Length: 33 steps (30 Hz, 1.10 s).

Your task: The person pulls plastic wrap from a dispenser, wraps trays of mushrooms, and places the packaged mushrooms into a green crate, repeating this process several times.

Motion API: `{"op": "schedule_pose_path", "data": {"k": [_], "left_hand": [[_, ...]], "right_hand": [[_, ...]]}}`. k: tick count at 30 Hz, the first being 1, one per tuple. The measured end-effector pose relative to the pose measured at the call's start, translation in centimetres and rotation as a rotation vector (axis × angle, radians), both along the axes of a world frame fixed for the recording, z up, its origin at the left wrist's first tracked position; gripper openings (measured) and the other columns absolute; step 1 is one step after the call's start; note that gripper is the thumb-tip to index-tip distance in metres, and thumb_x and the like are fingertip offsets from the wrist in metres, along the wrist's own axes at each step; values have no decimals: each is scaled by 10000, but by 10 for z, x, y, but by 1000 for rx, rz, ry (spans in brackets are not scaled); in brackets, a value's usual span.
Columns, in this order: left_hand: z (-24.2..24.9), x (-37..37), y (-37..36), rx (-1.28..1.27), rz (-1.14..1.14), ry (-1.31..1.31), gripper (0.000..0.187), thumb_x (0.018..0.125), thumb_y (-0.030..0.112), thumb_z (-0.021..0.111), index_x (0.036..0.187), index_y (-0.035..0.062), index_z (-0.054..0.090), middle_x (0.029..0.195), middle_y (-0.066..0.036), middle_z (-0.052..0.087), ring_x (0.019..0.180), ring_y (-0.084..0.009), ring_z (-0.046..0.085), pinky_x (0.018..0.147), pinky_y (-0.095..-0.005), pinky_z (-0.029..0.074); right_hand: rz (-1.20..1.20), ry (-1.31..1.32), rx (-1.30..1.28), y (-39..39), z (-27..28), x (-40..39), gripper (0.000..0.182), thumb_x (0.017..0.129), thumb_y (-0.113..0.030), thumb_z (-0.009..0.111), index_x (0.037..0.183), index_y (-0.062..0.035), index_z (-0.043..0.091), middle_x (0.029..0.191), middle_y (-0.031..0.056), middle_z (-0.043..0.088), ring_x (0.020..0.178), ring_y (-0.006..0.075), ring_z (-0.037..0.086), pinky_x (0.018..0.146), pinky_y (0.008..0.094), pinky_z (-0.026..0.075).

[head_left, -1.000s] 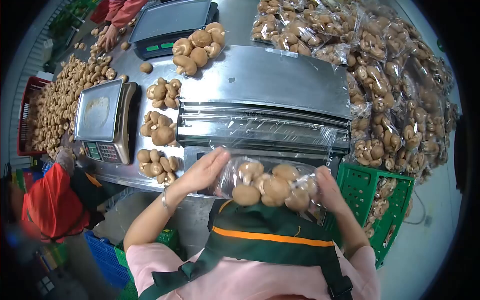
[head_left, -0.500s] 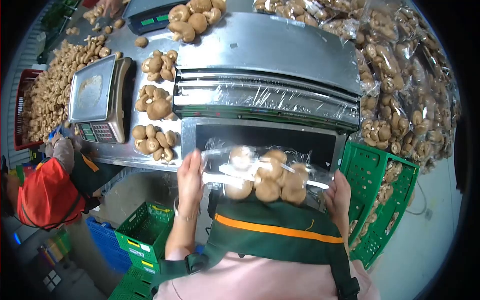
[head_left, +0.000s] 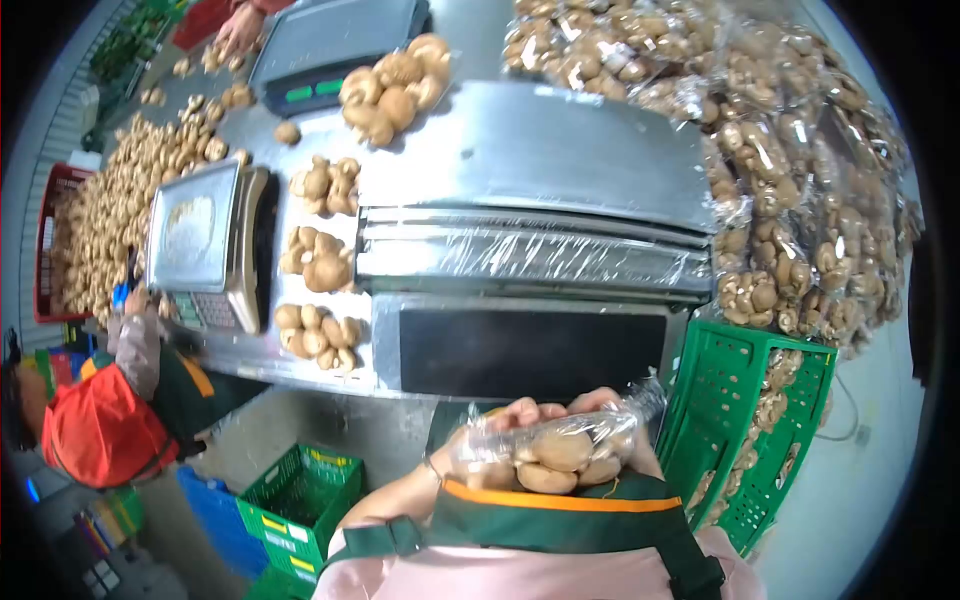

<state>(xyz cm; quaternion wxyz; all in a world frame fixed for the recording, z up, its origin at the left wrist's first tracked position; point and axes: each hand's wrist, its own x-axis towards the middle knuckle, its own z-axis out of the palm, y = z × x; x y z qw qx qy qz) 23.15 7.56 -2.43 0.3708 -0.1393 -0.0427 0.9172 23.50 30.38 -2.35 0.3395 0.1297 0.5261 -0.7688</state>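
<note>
Close to my chest, my left hand (head_left: 521, 411) and my right hand (head_left: 597, 401) grip a pack of shiitake mushrooms (head_left: 556, 452) wrapped in clear plastic film. My fingers curl over its far side, near each other; the palms are hidden behind the pack. Film bunches up at the pack's right end. Just beyond my hands is the black plate (head_left: 532, 352) of a wrapping machine (head_left: 540, 150), with clear film (head_left: 530, 250) stretched across its rollers.
Mushroom piles (head_left: 326, 262) line the machine's left side, beside a scale (head_left: 195, 235). Wrapped packs (head_left: 780, 190) heap up at right, above a green crate (head_left: 715, 375). Green crates (head_left: 300, 490) stand on the floor at left. A co-worker in a red vest (head_left: 108, 428) is at left; another person's hand (head_left: 240, 28) shows at the top.
Both hands have come closer together and drawn the pack from the plate's front edge toward my chest. The film ends, stretched out wide before, are now gathered around the mushrooms. The view has tilted upward.
</note>
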Motion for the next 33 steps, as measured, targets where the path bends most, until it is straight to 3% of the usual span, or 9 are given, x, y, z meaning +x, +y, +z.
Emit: {"op": "schedule_pose_path", "data": {"k": [5,6,8,10,12,15,20,29,33], "left_hand": [[19,-86,-14,-928,-93,781,296,924,190,479,1175,38,439,1224,-82,452,1129,-172,445,972,-315,341],[49,-121,-28,-1474,-72,1037,294,904,158,514,1167,43,452,1167,-72,478,1094,-167,461,948,-308,361],[75,-189,-55,-1849,152,925,311,847,96,564,1143,45,487,1144,-110,506,1050,-216,492,895,-341,396],[79,-279,-96,-2612,744,1628,502,739,102,651,1202,48,463,1205,-229,446,1046,-391,479,908,-421,381],[56,-327,-137,-2863,420,1371,663,760,328,653,1313,87,377,1311,-249,368,1168,-403,399,965,-473,329],[43,-349,-146,-2792,-231,1055,804,708,441,678,1370,155,322,1340,-215,361,1210,-401,354,1016,-466,277],[41,-347,-116,-2513,-57,1486,785,667,413,723,1317,107,407,1283,-187,431,1152,-383,395,990,-456,326],[32,-340,4,-2034,-94,2146,791,640,598,666,1269,162,463,1240,-137,479,1108,-375,438,916,-494,394],[56,-304,15,-2291,460,2253,734,671,523,691,1255,135,472,1199,-164,486,1079,-377,455,970,-457,330]], "right_hand": [[266,337,382,25,62,-83,402,750,-108,687,1110,-50,518,1056,53,553,999,123,508,874,296,423],[139,359,445,34,65,-103,384,767,-147,692,1102,-61,524,1039,41,556,987,113,512,855,295,433],[-86,421,588,68,81,-162,336,790,-153,665,1081,-56,528,1008,28,565,965,120,523,848,288,431],[-454,607,502,123,91,-227,251,872,-216,549,1072,-63,536,990,30,571,910,132,537,819,291,438],[-855,719,281,169,122,-288,247,903,-264,521,1070,-84,540,1002,33,580,910,151,564,800,304,465],[-1122,843,-8,256,140,-362,392,896,-374,521,1172,-100,483,1110,57,556,948,199,571,812,391,487],[-1299,357,908,351,110,-418,606,826,-415,585,1297,-116,349,1167,116,473,907,255,569,577,367,539],[-1223,694,856,289,101,-382,408,845,-251,563,1177,-41,456,909,55,543,724,97,495,531,216,412],[-133,986,1129,98,87,-284,160,814,-169,597,907,-42,623,798,23,590,746,177,556,683,298,439]]}}
